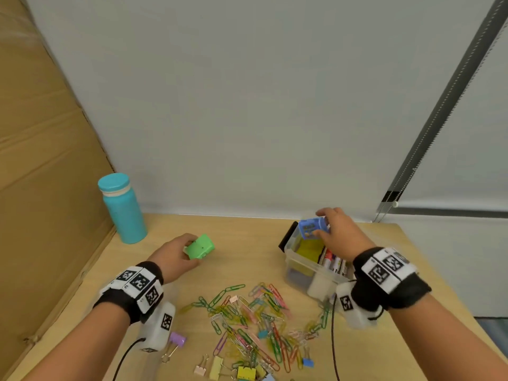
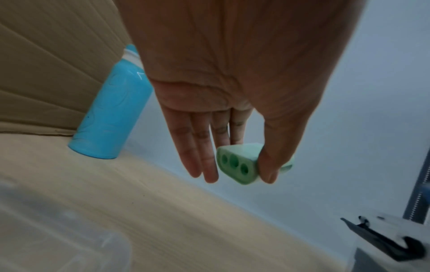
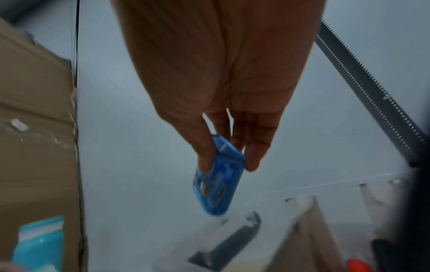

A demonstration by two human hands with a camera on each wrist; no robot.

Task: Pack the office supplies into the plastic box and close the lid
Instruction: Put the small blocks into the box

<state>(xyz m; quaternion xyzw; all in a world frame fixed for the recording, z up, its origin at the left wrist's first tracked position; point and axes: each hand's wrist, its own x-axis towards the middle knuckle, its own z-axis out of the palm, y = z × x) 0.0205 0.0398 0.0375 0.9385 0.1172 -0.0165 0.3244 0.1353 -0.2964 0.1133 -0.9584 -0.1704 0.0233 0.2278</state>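
Coloured paper clips [image 1: 247, 323] and small binder clips [image 1: 217, 367] lie scattered on the pale wooden table [image 1: 242, 243], nearest the wearer, between the two wrists. Left hand [image 1: 176, 257] pinches a small green plastic block [image 1: 200, 246] with three round holes in one end face; the thumb presses one side, two fingers the opposite side, and the holed end points back toward the wrist. The other two fingers [image 2: 200, 158] hang straight beside it. Right hand [image 1: 341, 232] grips a small blue translucent plastic case [image 1: 313, 228] between thumb and fingers, its long axis running past the fingertips and down toward the clear plastic box [image 1: 310, 268], which holds markers and yellow pads directly below those fingers. A turquoise bottle [image 1: 123, 209] stands beyond the left fingertips, by brown cardboard [image 1: 41, 160].
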